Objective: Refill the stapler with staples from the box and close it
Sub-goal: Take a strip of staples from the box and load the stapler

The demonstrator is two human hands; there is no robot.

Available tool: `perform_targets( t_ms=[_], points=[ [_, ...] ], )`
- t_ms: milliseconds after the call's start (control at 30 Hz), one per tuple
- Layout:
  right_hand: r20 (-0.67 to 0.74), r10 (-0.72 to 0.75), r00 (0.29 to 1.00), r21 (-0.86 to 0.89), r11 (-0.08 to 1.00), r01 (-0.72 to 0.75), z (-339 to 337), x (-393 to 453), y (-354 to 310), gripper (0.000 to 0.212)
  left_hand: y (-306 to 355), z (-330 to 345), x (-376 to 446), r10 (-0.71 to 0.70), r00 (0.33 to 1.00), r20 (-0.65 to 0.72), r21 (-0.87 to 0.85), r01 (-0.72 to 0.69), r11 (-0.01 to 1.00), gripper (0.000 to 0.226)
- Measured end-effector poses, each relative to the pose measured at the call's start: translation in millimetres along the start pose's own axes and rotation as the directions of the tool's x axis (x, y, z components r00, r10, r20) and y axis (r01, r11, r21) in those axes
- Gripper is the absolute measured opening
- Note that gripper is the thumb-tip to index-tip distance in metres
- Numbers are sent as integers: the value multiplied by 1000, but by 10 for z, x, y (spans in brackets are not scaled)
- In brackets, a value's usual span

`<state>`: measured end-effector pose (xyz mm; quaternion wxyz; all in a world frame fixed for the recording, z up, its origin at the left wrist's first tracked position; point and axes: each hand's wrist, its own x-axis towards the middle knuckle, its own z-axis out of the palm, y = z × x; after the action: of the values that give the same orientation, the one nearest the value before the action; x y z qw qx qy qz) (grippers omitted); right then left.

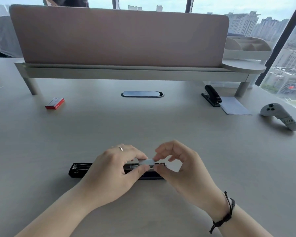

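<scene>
A black stapler point(79, 170) lies opened out flat on the grey desk, its metal channel facing up. My left hand point(114, 170) rests over its middle, thumb and fingers pinching a small strip of staples point(148, 163) above the channel. My right hand point(179, 166) pinches the same strip from the right end. The red staple box point(54, 103) lies far off at the back left, shut as far as I can tell. Most of the stapler's middle is hidden under my hands.
A second black stapler point(212, 97) stands at the back right beside a blue-grey pad point(234, 106). A white hand controller point(278, 115) lies at the far right. A raised shelf with a pink screen point(120, 38) spans the back; an oval cable port point(142, 94) sits below it.
</scene>
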<state>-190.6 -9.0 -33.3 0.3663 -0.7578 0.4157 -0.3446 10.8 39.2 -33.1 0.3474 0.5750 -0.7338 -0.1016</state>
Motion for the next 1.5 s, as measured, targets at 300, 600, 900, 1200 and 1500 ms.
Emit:
perform_targets(
  t_ms=[300, 600, 900, 1200, 1500],
  points=[
    [5, -47, 999, -98, 994, 47, 58, 13, 67, 27, 6, 54, -13, -36, 999, 20, 110, 34, 993, 31],
    [-18, -43, 999, -92, 995, 41, 38, 17, 121, 26, 23, 57, -44, -99, 995, 1, 112, 99, 989, 29],
    [-3, -61, 998, -207, 977, 59, 12, -10, 94, 25, 51, 19, -66, -89, 996, -3, 91, 88, 992, 10],
    [18, -4, 1000, -252, 968, 9, 7, 4, 144, 24, 2, 29, -87, -75, 997, 10, 104, 74, 992, 9],
    [45, 14, 999, -276, 961, -1, -9, 30, 153, 19, -68, 60, -79, -27, 997, 67, 141, 17, 990, 14]
  ],
)
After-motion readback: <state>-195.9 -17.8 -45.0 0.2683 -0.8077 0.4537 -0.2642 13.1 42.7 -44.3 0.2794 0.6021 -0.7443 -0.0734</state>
